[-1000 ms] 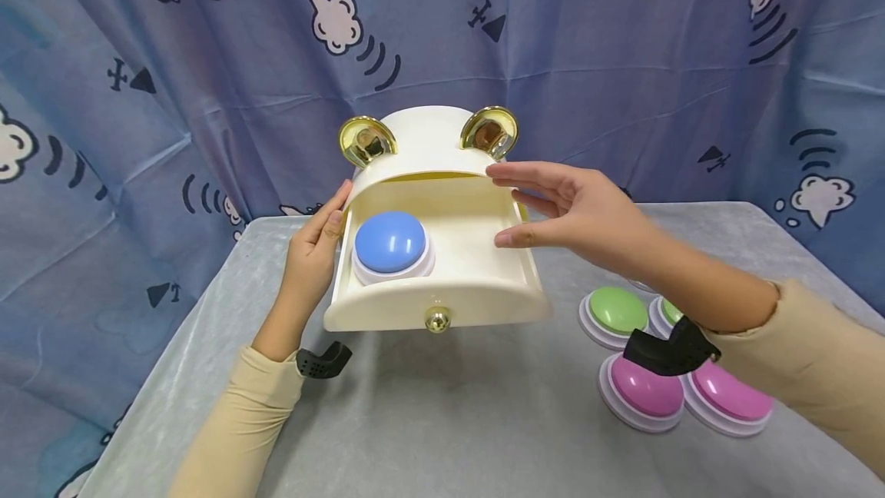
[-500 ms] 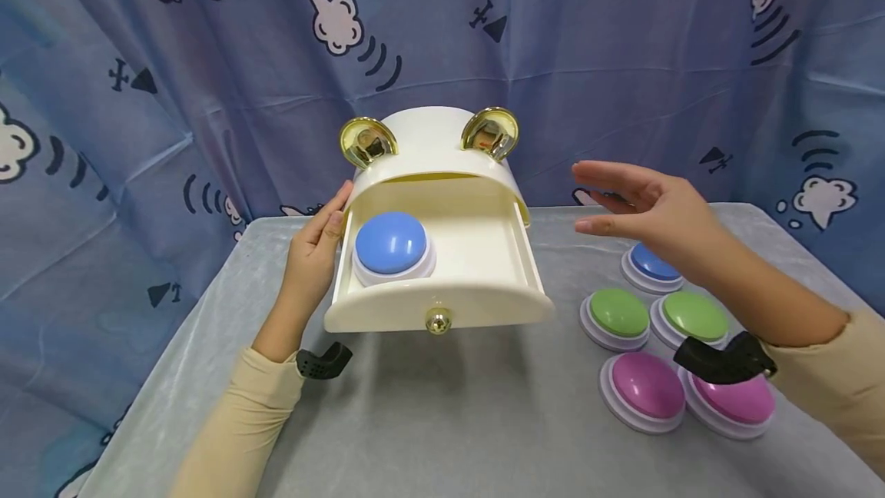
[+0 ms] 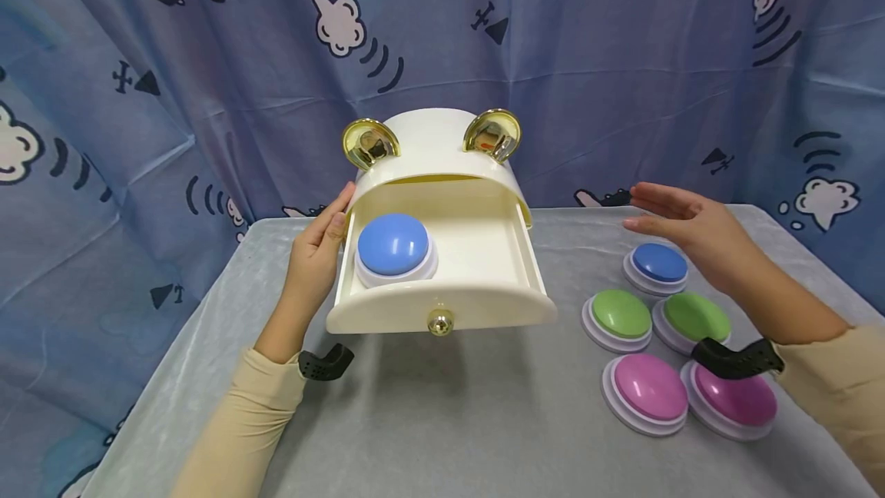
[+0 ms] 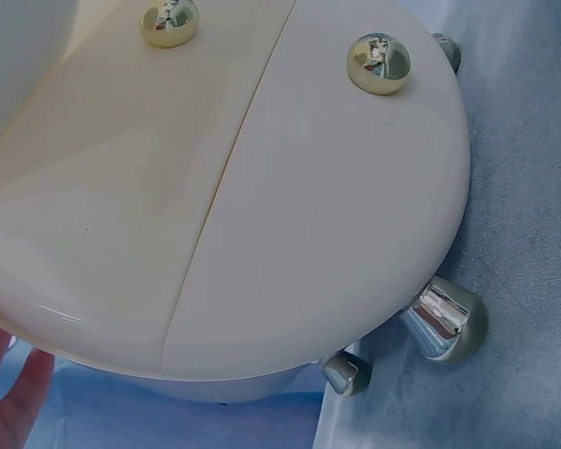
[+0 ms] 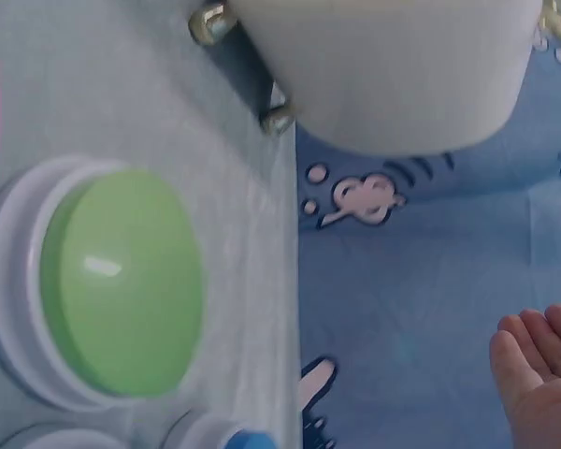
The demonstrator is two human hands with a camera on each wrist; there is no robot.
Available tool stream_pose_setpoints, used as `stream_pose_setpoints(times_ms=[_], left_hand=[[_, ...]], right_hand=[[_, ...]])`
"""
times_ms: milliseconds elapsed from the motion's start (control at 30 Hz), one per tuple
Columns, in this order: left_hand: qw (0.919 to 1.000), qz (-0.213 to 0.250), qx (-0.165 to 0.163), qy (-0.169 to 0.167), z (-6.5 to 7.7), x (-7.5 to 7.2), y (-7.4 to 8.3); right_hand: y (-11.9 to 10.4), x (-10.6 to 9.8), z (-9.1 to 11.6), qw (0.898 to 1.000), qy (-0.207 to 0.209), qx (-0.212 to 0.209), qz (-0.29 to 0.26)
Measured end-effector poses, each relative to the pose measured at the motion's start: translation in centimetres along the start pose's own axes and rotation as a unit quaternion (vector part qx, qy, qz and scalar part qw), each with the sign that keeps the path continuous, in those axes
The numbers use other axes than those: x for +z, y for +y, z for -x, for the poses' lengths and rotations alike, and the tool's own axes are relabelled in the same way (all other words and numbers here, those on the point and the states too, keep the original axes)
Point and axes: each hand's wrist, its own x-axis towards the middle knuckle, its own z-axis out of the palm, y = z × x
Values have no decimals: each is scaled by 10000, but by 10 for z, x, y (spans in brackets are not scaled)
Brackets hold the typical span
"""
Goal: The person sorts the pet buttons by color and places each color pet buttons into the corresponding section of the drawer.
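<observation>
A cream storage box [image 3: 432, 133] with gold ears stands with its upper drawer [image 3: 477, 252] pulled out. Inside that drawer, on the left, sits a blue push button [image 3: 392, 244] on a white base. My left hand [image 3: 311, 260] rests against the box's left side, fingers fairly straight; in the left wrist view, part of the hand [image 4: 19, 402] shows at the box's edge. On the right, my right hand [image 3: 694, 229] hovers with fingers extended and thumb apart, holding nothing. Below it, on the table, lies a second blue push button [image 3: 660, 263].
Two green push buttons [image 3: 621, 313] and two pink push buttons [image 3: 650, 386] lie on the right of the grey-covered table [image 3: 442, 436]. A patterned blue curtain [image 3: 594, 98] hangs behind the table. Below the pulled-out drawer, the box's lower drawer [image 4: 327, 215] is closed.
My right hand has moved from the drawer's right side away to the right, over the table's buttons, uncovering the second blue one. The left hand and box have stayed in place.
</observation>
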Motion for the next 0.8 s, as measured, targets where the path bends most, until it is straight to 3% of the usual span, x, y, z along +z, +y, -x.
stream_pose_setpoints(times_ms=[167, 400, 800], left_hand=[[10000, -21, 4, -13, 0, 1, 0], [10000, 15, -20, -11, 0, 1, 1], [10000, -47, -34, -25, 2, 1, 0]], right_hand=[[20, -6, -6, 9997, 68, 208, -120], [43, -10, -14, 9965, 517, 507, -429], [69, -15, -23, 9866, 672, 1011, -1093]])
